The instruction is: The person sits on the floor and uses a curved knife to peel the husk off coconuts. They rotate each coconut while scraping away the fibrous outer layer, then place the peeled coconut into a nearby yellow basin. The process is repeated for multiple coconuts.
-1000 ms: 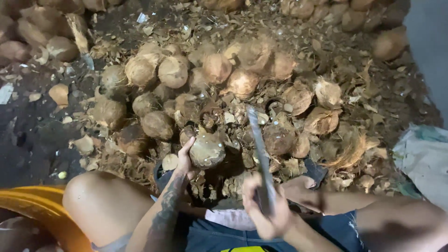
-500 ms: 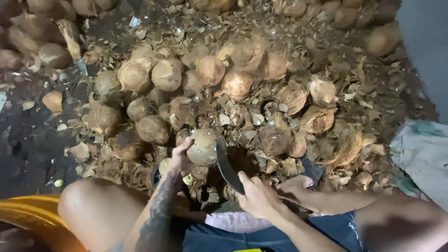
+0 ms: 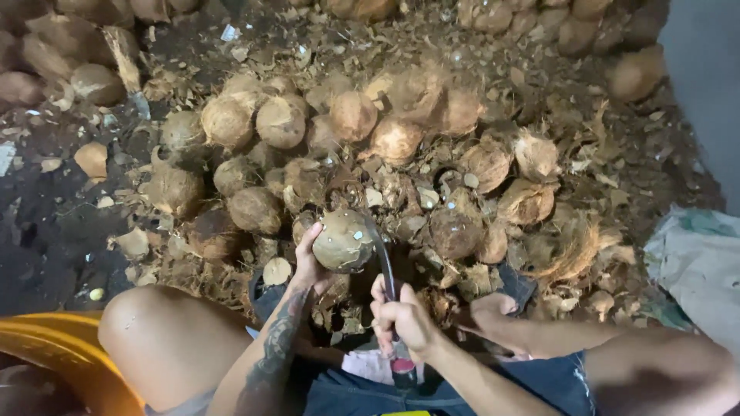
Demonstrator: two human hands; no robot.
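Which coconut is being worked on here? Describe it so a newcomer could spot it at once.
Start at the big pile of coconuts on the ground, then drop to its near edge, just above the person's knees. The coconut there is gripped by the left hand, with the blade in the right hand against its right side; no other is held.

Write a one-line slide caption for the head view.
Seated person's left hand steadies a coconut while the right hand sets a curved blade against it, beside a coconut pile.

One knife [image 3: 383, 254], two hands [image 3: 401, 316]
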